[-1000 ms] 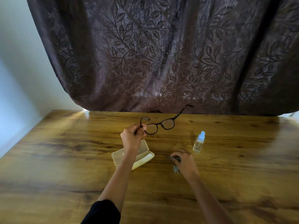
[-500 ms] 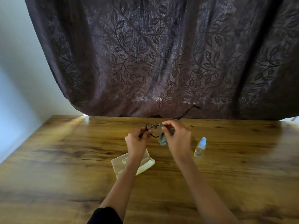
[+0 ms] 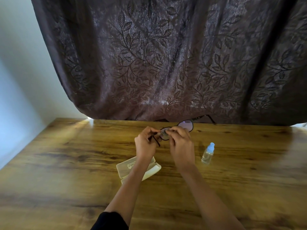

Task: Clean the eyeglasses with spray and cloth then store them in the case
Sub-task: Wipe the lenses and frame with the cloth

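Head view: near the surface's (image 3: 66,155) far edge the eyeglasses (image 3: 186,126) are gripped by the left hand (image 3: 145,143), the cloth (image 3: 164,132) is pinched onto one lens by the right hand (image 3: 181,144), with the case (image 3: 126,168) left unfilled.

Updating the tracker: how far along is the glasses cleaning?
Done: spraying can't be confirmed; the spray bottle stands capped on the table. In hand: left hand holds the glasses, right hand pinches the cloth on one lens. Left: storing; the case lies open under the left forearm, glasses not in it.
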Available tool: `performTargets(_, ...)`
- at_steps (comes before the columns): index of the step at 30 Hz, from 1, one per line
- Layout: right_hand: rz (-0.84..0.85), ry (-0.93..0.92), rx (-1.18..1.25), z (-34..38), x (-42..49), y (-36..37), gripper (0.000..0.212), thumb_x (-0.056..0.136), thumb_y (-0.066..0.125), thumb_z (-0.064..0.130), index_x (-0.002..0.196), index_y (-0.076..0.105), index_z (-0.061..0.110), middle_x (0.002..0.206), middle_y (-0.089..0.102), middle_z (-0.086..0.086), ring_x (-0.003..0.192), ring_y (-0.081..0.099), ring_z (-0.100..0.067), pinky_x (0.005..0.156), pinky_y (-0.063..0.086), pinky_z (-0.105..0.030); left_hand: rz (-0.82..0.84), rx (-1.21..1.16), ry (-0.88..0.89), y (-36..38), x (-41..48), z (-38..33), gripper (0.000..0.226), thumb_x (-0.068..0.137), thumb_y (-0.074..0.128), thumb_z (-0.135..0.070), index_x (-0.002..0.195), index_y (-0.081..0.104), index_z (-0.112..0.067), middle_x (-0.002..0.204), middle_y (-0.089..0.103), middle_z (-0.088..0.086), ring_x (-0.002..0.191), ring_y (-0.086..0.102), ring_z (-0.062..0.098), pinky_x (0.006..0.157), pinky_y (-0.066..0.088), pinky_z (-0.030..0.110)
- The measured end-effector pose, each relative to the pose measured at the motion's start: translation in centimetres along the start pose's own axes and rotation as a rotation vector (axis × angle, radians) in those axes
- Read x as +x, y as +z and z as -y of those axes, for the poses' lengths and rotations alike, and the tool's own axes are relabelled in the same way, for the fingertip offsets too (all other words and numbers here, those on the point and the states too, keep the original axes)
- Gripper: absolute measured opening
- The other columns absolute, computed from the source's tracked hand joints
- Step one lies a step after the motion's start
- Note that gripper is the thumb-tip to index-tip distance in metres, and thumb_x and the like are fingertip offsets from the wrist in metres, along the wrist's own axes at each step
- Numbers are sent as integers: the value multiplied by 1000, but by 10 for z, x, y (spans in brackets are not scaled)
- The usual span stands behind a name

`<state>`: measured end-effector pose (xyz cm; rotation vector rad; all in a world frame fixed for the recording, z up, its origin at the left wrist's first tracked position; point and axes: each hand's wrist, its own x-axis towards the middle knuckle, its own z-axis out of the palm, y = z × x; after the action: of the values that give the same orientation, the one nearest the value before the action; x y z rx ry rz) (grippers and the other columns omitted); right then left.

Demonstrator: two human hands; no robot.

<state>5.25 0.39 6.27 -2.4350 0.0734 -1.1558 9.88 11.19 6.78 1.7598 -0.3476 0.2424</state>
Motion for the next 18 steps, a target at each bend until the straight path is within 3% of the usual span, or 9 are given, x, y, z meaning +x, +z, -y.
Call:
performTargets(3,-45,49,10,-2,4,-1,21,71,71,-4,91,72,3,91,65,-8,83,62,-24,66,54,-27,28,48,-3,4,2,3,18,82,61,5,82,66,-13,72,68,-12,66,68,5,63,55,21)
performTargets(10,24,53,31,0,2,0,16,77,68,1,92,71,3,89,64,-6,79,62,-22,59,54,-27,51,56,27,2,0,-2,31,80,58,11,77,62,-20,71,68,-4,61,65,5,60,54,17)
performTargets(13,-15,110,33,-6,7,-3,13,75,69,-1,87,71,1,85,62,-7,69,62,-20,55,53,-25,68,66,54,5,-2,-3,19,81,58,8,82,64,-10,72,70,1,63,66,7,60,54,18)
performTargets(18,69,64,35,4,-3,2,16,78,67,3,94,69,2,89,60,-7,72,62,-22,56,55,-31,86,50,59,4,0,2,26,82,56,12,82,62,-13,70,65,-10,59,62,-2,56,50,14)
